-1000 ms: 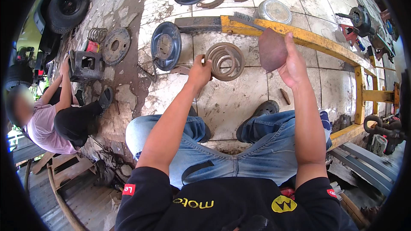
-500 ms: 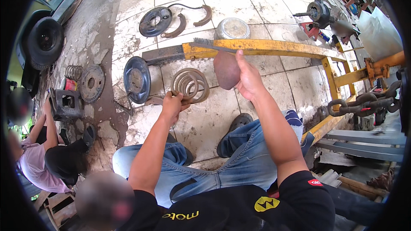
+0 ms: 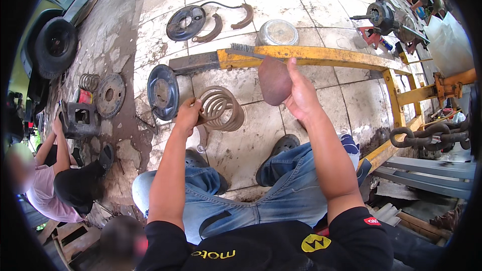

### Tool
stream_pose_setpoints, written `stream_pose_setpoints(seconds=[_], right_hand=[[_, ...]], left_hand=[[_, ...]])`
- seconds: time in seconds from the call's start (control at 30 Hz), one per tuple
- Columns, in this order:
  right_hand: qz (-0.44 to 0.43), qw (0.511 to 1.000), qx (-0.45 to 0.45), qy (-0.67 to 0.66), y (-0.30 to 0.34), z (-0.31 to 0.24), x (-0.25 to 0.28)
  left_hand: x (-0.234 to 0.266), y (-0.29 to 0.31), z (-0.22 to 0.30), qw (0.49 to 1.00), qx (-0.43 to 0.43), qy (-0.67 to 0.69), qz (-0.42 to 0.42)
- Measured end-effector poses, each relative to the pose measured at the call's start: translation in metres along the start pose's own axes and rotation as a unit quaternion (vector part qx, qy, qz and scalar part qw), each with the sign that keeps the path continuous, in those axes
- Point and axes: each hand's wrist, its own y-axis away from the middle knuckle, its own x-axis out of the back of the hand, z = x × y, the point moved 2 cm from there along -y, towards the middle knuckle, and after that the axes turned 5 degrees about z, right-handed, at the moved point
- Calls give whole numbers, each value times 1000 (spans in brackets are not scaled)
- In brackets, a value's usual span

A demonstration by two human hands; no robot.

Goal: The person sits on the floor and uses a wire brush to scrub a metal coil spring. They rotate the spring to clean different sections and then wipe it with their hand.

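My left hand (image 3: 189,115) is closed on the near left coil of a rusty brown coil spring (image 3: 236,115), which is tilted so its coils show partly from the side. My right hand (image 3: 302,93) grips a reddish-brown piece of sandpaper (image 3: 274,81), the thumb along its right edge. Just beyond the sandpaper, a wire brush (image 3: 242,48) shows against the yellow beam, bristles up. Its handle end is hidden behind the sandpaper, so I cannot tell whether it touches my hand. A black drum backing plate (image 3: 162,93) stands left of the spring.
A yellow steel frame (image 3: 321,56) crosses ahead and runs down the right, beside a heavy chain (image 3: 432,135). Beyond it lie another backing plate (image 3: 186,22), curved brake shoes (image 3: 210,29) and a round metal drum (image 3: 277,33). Another person (image 3: 50,190) sits at left.
My left hand has shifted left and slightly up, turning the spring so more of its side shows. My right hand with the sandpaper has moved slightly right.
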Motion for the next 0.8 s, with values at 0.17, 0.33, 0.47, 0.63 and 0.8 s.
stream_pose_setpoints(seconds=[0.17, 0.33, 0.47, 0.63, 0.8], right_hand=[[10, 1000, 4, 7, 1, 6, -2], [5, 1000, -5, -3, 6, 7, -8], [9, 1000, 6, 15, 8, 10, -19], [18, 1000, -4, 22, 5, 12, -9], [23, 999, 10, 35, -1, 9, 2]], left_hand=[[-9, 18, -6, 999, 1, 25, 38], [-30, 61, 7, 996, 51, 76, -9], [-34, 57, -1, 998, 39, 51, -18], [-33, 41, 15, 1000, 15, -1, -24], [-34, 36, 44, 991, -14, -95, -91]])
